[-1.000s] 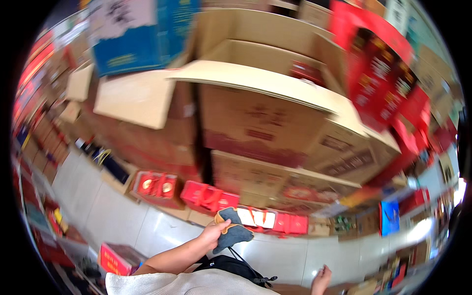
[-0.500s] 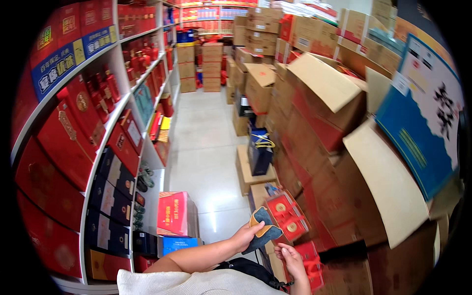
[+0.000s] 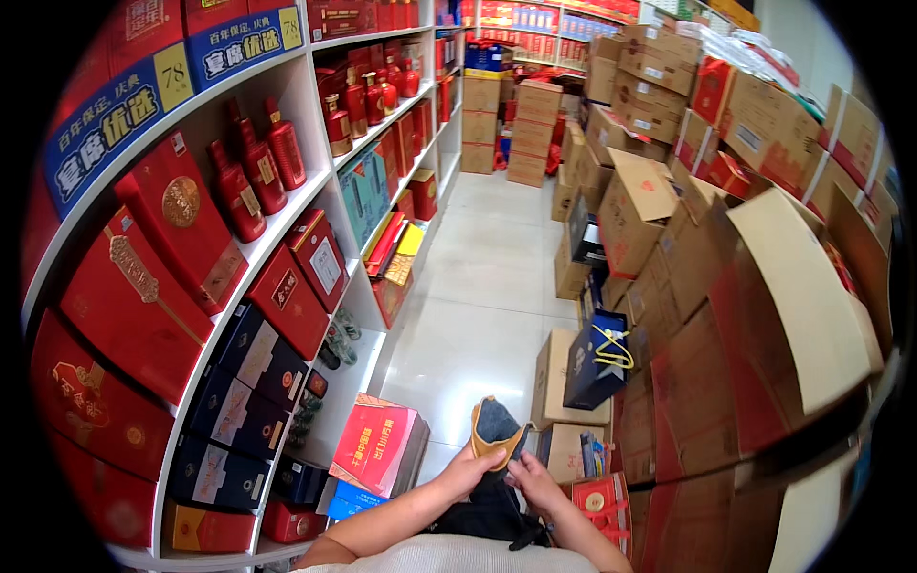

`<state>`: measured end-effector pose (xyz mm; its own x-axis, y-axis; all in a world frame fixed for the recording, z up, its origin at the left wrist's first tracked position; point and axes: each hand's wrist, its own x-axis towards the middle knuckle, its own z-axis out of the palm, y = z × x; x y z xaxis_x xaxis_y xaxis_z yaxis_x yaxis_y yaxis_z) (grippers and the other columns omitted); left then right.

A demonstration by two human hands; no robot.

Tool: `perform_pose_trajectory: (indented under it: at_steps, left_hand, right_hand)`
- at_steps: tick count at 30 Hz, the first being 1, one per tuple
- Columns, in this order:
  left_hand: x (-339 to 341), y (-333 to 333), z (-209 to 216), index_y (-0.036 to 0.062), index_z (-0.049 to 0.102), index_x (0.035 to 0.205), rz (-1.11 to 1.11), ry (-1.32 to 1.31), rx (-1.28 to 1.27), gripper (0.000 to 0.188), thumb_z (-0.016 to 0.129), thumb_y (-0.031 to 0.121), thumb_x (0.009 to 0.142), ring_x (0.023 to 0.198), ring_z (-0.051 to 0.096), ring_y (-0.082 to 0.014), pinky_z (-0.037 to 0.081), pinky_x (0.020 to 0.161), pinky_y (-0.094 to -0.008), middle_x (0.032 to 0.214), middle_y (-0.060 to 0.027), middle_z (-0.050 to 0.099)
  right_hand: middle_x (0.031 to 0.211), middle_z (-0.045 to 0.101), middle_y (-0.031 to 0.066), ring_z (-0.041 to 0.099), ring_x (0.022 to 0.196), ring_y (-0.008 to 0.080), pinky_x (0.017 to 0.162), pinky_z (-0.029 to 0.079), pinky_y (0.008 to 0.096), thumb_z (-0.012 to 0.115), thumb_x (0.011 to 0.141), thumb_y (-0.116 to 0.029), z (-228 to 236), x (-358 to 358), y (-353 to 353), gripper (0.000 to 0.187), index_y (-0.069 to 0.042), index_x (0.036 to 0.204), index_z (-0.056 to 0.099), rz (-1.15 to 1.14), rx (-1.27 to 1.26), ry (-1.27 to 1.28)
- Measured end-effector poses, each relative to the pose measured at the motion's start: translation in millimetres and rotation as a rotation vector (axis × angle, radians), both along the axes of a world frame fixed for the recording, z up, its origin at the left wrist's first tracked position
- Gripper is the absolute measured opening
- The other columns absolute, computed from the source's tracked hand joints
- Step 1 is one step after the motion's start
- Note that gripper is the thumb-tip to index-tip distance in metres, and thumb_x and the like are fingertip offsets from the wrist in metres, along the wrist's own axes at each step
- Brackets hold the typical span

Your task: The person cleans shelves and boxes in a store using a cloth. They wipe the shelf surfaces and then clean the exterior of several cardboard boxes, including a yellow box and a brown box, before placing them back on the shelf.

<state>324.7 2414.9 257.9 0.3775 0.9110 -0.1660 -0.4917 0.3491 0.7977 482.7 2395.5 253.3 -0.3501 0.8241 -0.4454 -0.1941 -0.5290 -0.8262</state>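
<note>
A soft grey-blue piece with a tan edge and tan outer side (image 3: 495, 426), pouch-like in shape, is held up in front of my body. My left hand (image 3: 468, 468) grips its lower left part, fingers closed round it. On its right side, my right hand (image 3: 537, 485) has its fingers closed at the edge. The fold and my fingers partly hide the grip there, and whether it is a glove or a pouch I cannot make out. Below both hands lies a black bag or cloth (image 3: 489, 516) against my light top.
White shelves (image 3: 296, 205) of red bottles and gift boxes run along the left. A red carton (image 3: 382, 444) stands low beside them. Stacked brown cartons (image 3: 702, 382) line the right, some with flaps sticking out. A dark blue gift bag (image 3: 594, 368) with yellow cord stands by the aisle (image 3: 468, 258).
My view has turned left, so the shelves fill more of it. My right hand has come up from beside the red packs and now grips the edge of the grey-blue piece.
</note>
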Motion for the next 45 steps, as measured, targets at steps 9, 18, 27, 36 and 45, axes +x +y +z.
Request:
perform_pose_trajectory:
  at_steps: [9,18,27,36,45]
  left_hand:
    - [14.0,157.3,24.2,0.0026,0.047,0.117,0.297,0.036,-0.092,0.033,0.055,0.012,0.087,0.099,0.053,-0.0132,0.041,0.088,-0.0279,0.109,-0.0052,0.056]
    - [4.0,293.2,32.2,0.0022,0.05,0.115,0.578,0.062,-0.008,0.03,0.053,0.016,0.089,0.1,0.051,-0.011,0.039,0.09,-0.028,0.11,-0.0041,0.056]
    - [-34.9,461.0,54.6,0.0027,0.058,0.105,0.328,0.659,0.632,0.023,0.055,0.004,0.083,0.114,0.045,-0.0217,0.037,0.094,-0.0336,0.123,-0.0111,0.048]
    - [-20.9,582.9,65.1,0.0049,0.058,0.103,-0.005,0.959,0.924,0.023,0.056,0.006,0.08,0.119,0.042,-0.0305,0.038,0.096,-0.0377,0.129,-0.0126,0.044]
    - [-14.1,715.3,10.6,0.0059,0.059,0.107,0.143,0.873,0.547,0.024,0.056,0.008,0.083,0.104,0.053,-0.0213,0.042,0.089,-0.0301,0.113,-0.0098,0.056]
  right_hand:
    - [0.107,0.057,-0.0024,0.051,0.095,0.0088,0.085,0.041,0.0273,0.052,0.09,-0.02,-2.5,26.8,199.6,0.025,-0.01,0.113,0.052,0.162,0.145,0.027]
    - [0.09,0.055,0.0022,0.05,0.076,0.0095,0.072,0.043,0.0262,0.052,0.088,-0.013,-7.6,2.7,369.0,0.014,-0.004,0.097,0.057,-0.061,0.674,-0.237]
    - [0.125,0.047,0.0105,0.048,0.112,0.0268,0.092,0.04,0.0436,0.031,0.091,-0.05,53.3,-46.5,523.1,0.055,-0.009,0.127,0.038,0.003,0.041,0.524]
    - [0.114,0.054,0.0148,0.056,0.097,0.0309,0.083,0.047,0.0447,0.034,0.093,-0.038,38.2,-34.8,659.4,0.044,-0.007,0.121,0.046,-0.227,-0.066,0.549]
    - [0.112,0.057,0.011,0.057,0.098,0.0251,0.083,0.047,0.0379,0.04,0.093,-0.035,-13.3,43.3,834.0,0.041,-0.004,0.117,0.05,-0.258,-0.131,0.524]
